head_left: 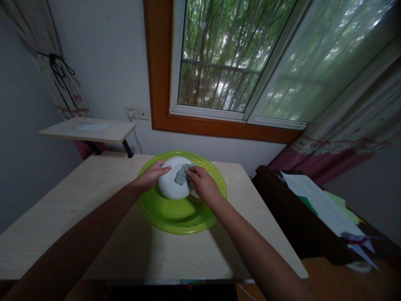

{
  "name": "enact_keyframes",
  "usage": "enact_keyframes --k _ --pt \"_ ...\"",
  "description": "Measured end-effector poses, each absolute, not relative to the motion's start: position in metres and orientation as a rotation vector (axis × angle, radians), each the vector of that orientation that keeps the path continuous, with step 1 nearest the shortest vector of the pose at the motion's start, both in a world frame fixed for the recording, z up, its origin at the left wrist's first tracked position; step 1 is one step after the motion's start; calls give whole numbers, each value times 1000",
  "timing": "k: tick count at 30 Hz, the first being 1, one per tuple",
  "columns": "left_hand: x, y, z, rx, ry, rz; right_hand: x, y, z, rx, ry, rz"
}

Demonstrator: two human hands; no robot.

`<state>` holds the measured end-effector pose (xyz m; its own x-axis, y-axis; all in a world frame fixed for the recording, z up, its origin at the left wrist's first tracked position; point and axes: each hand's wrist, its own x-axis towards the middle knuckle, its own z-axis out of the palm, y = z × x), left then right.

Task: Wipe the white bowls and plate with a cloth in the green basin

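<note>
Pale bench [178, 259] stands below a window [225, 62], bearing a green basin [184, 230]. Left hand [152, 175] grips a white bowl [171, 188]; right hand [205, 184] pinches grey cloth [181, 176] against it.

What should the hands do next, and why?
Probably slide the cloth gently across the bowl. The right hand has it over only part of the white surface, while the left hand grips the bowl's edge above the basin.
</note>
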<state>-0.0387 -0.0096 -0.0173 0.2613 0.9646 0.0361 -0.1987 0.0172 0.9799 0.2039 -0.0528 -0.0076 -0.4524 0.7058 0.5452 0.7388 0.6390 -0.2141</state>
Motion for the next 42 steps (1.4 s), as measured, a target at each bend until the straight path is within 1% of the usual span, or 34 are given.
enact_keyframes --k 2,4,8,12,14,18,23,29,32,39,42 --pt "-39 -10 -16 1179 871 1155 205 -56 -4 -1200 -2284 -63" --pt "-39 -10 -13 1162 864 1187 206 -60 -2 -1184 -2372 -43" --pt "-38 -12 -9 1148 835 1176 204 -63 -5 -951 -2503 50" --pt "-37 -14 -9 1190 853 1136 200 -60 -10 -726 -2486 112" --pt "-37 -15 -10 1218 836 1097 199 -58 -10 -741 -2431 85" --pt "-38 -17 -13 1259 778 1029 202 -56 -4 -921 -2203 43" --pt "-40 -16 -13 1333 750 1006 210 -50 -3 -1092 -1898 92" --pt "-42 -17 -11 1449 753 954 219 -40 -9 -1248 -1700 155" --pt "-42 -17 -13 1455 718 915 219 -39 -8 -1219 -1730 150" --pt "-37 -21 -10 1475 670 882 210 -50 -3 -929 -1997 86" --pt "-36 -22 -8 1474 660 879 208 -54 -2 -896 -2051 64"
